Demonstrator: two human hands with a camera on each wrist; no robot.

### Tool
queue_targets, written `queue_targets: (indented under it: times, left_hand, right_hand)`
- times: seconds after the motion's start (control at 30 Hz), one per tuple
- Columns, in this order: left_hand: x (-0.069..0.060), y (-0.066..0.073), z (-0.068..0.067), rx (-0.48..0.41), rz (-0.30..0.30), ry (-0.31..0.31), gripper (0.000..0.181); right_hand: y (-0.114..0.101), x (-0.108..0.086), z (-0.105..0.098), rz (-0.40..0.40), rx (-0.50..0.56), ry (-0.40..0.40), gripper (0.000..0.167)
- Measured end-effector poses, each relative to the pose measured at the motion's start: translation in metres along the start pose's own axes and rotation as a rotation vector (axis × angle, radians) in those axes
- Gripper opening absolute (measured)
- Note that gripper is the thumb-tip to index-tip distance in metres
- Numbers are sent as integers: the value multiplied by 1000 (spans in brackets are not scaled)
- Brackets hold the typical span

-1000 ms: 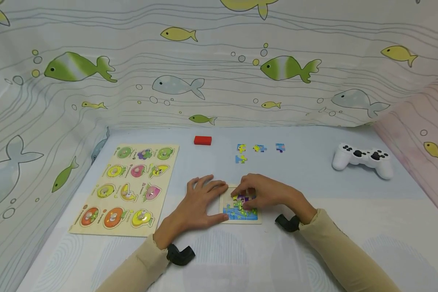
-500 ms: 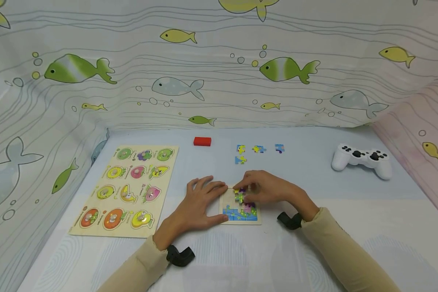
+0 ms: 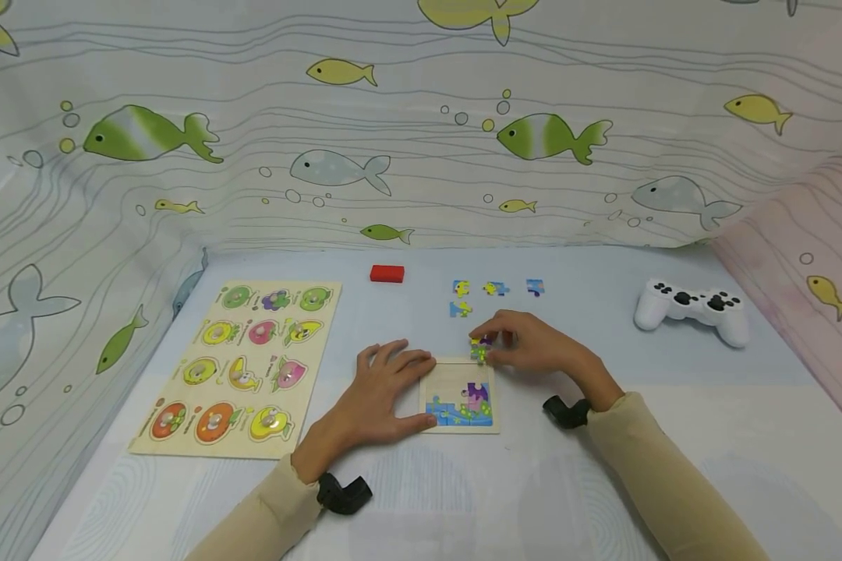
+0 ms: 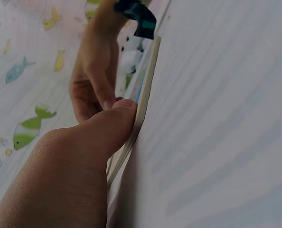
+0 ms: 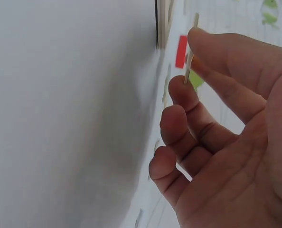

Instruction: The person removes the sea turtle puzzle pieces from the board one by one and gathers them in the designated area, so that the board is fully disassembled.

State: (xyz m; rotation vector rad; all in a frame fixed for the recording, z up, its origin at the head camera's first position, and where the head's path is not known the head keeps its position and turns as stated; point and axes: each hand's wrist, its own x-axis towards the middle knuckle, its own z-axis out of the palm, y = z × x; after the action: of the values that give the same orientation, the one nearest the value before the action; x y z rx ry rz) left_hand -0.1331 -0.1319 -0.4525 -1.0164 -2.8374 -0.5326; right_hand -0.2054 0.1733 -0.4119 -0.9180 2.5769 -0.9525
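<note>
My right hand (image 3: 536,343) pinches a green and purple puzzle piece (image 3: 479,350) just above the top right of the wooden puzzle tray (image 3: 495,430). In the right wrist view that piece (image 5: 192,52) appears edge-on between thumb and fingers. My left hand (image 3: 379,397) lies spread at the tray's left side, the thumb on its edge, as the left wrist view shows with the hand (image 4: 79,156) and tray edge (image 4: 148,90). Blue pieces (image 3: 449,413) fill the tray's bottom, with a purple and pink part (image 3: 477,393) at the right; bare wood shows above.
Several loose puzzle pieces (image 3: 461,309) lie behind the tray. A red block (image 3: 387,273) is at the back, a wooden fruit board (image 3: 330,335) on the left, and a white game controller (image 3: 691,309) at the back right.
My right hand has lifted the green and purple piece out of the tray and carried it back and slightly to the right. My left hand has stayed in place.
</note>
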Motion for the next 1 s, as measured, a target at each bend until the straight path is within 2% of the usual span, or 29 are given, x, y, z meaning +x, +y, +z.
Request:
queue_targets:
  times: [0.2,0.4,0.67,1.0]
  left_hand:
    - [1,1,-1,-6,-3,-6,79]
    - [0,0,0,2,-7,-4,79]
    - [0,1,0,-11,-9,-1,79]
    - [0,1,0,-18,-12,-3,78]
  right_hand:
    - [9,-2,-8,26,-43,67,40]
    - [12,-3,-10,93,-66,96,38]
    - [19,1,-12,123,-91,98,37]
    - [27,17,-16,124,-118,78,38]
